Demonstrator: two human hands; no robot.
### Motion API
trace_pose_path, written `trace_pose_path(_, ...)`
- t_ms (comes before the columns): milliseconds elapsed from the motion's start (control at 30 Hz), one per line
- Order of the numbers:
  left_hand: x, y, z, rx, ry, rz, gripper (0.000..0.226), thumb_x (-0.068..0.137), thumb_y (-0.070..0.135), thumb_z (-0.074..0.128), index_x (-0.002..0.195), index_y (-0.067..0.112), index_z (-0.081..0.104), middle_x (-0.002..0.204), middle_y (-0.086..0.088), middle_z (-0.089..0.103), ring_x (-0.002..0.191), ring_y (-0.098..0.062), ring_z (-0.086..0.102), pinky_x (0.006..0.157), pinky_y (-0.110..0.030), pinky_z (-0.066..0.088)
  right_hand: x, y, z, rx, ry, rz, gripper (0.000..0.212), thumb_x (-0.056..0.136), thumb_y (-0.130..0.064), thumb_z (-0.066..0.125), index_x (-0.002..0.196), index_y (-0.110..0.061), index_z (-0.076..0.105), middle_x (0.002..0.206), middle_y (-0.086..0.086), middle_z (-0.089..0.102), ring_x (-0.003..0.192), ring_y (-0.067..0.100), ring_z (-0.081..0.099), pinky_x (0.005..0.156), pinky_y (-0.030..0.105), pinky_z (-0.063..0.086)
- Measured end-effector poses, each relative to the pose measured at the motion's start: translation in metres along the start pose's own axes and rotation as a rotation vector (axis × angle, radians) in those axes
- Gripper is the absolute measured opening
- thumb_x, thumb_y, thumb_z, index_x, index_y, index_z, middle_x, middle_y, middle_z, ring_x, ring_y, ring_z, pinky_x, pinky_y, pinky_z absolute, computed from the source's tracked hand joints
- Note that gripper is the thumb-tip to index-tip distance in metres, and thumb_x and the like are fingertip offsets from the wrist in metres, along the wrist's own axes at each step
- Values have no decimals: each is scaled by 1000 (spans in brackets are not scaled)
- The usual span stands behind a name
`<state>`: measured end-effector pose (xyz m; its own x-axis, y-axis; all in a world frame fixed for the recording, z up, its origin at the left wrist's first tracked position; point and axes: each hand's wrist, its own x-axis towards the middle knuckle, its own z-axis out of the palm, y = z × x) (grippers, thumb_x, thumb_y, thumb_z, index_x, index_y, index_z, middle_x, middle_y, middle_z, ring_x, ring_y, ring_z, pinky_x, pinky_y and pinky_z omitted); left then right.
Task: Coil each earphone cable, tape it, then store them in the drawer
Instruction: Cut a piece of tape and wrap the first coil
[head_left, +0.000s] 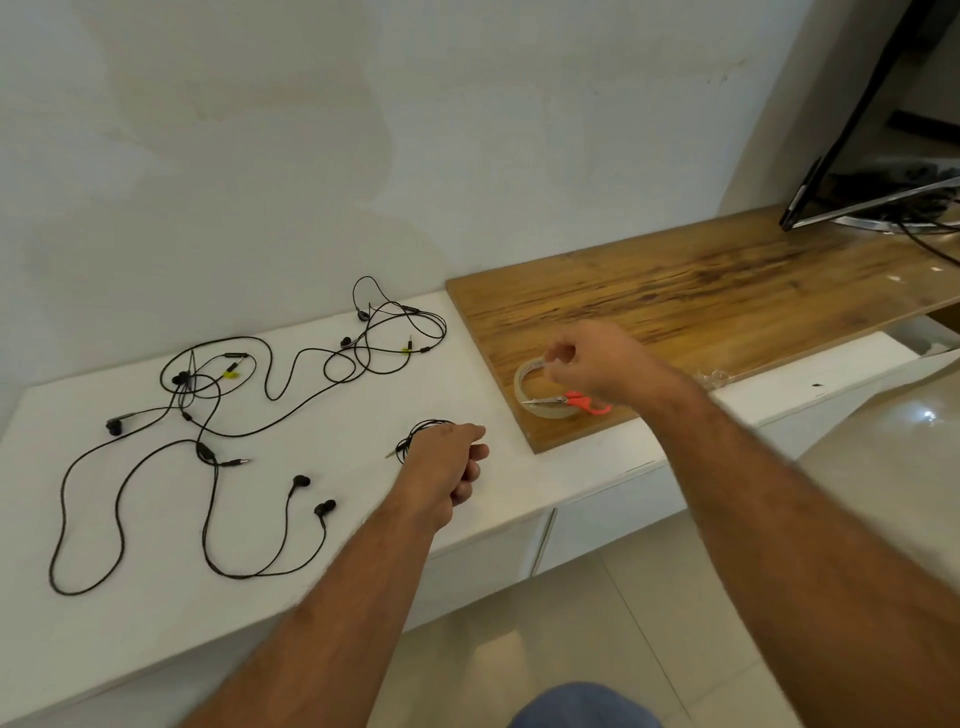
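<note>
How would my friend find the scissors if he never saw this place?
Look at the brown wooden board on the white counter. At its near left end sits a clear tape roll, under the right hand. The scissors lie across it, the only thing with orange handles.

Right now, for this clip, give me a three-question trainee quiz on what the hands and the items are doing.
1. True or false: the left hand holds a coiled earphone cable.
2. Multiple choice: the right hand pinches at which item? A) the orange-handled scissors B) the clear tape roll C) a loose earbud
3. Fill in: the tape roll and scissors lie on the ____ board, while the uncoiled earphones lie spread on the white counter.

Key: 1 true; 2 B; 3 wooden.
</note>
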<state>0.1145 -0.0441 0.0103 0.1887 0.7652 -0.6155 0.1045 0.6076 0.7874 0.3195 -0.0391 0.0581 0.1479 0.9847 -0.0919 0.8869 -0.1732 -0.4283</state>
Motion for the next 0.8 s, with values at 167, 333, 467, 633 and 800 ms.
trace_pose_path(167, -15, -3, -21, 72, -16, 82, 10, 92, 18, 58, 93, 9, 62, 79, -4, 62, 48, -7, 42, 36, -17, 28, -22, -35, 35, 556, -334, 95, 44, 80, -40, 76, 114, -13, 66, 98, 4, 70, 86, 13, 69, 67, 30, 57)
trace_pose_path(333, -26, -11, -44, 118, -4, 119, 11, 93, 20, 58, 91, 10, 63, 81, -5, 60, 51, -8, 40, 38, -18, 28, -32, -51, 68, 712, -369, 93, 11, 85, -16, 73, 91, -7, 72, 77, 1, 71, 74, 13, 67, 74, 35, 57)
trace_pose_path(467, -24, -20, -60, 98, 27, 103, 12, 92, 21, 61, 93, 9, 63, 82, -5, 60, 51, -9, 40, 38, -18, 28, -35, -63, 76, 703, -322, 98, 9, 85, -16, 74, 88, -7, 73, 77, 1, 72, 71, 11, 67, 70, 31, 55)
trace_pose_path(633, -21, -25, -76, -42, 54, 67, 11, 90, 20, 66, 93, 10, 64, 80, -4, 57, 48, -7, 38, 35, -16, 27, -40, -79, 85, 694, -204, 81, 6, 85, -16, 72, 85, -10, 74, 73, -1, 71, 67, 8, 65, 64, 26, 53)
trace_pose_path(800, -20, -26, -78, -88, 52, 37, 11, 90, 21, 67, 92, 11, 63, 79, -3, 57, 45, -6, 37, 34, -16, 27, -38, -88, 97, 589, -51, 28, 10, 84, -17, 69, 75, -17, 71, 72, -1, 70, 71, 15, 68, 63, 27, 53)
